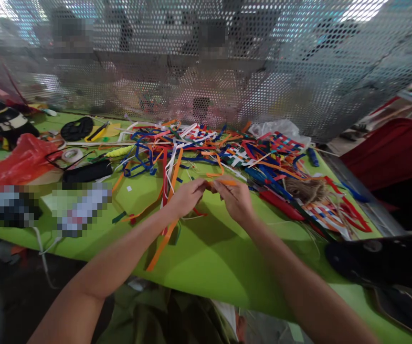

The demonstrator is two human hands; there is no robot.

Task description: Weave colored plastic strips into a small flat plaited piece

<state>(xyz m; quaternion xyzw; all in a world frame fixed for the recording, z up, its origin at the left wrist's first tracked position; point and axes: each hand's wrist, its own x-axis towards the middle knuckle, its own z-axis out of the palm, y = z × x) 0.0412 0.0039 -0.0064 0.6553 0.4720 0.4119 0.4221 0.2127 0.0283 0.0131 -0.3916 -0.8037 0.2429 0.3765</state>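
Note:
Both my hands are raised over the middle of the green table [223,272], close together, with fingers pinched. Between them is a short orange strip [230,182]. My left hand [188,195] closes on its left end, and my right hand [235,196] grips it farther right; the fingertips partly hide it. Just left of my left hand, a longer orange strip [161,246] trails toward the table's front edge, beside a red strip [164,177] and white strips [172,165]. Beyond my hands spreads a tangled heap of blue, orange, white and red strips with woven checkered pieces [237,155].
A perforated metal screen [206,81] stands behind the table. Left are a red plastic bag [23,160], a tape roll [72,154], glasses [60,162] and a black case [87,173]. Right are a red-handled tool [280,205], a twine bundle [306,189] and a dark flat object [381,260].

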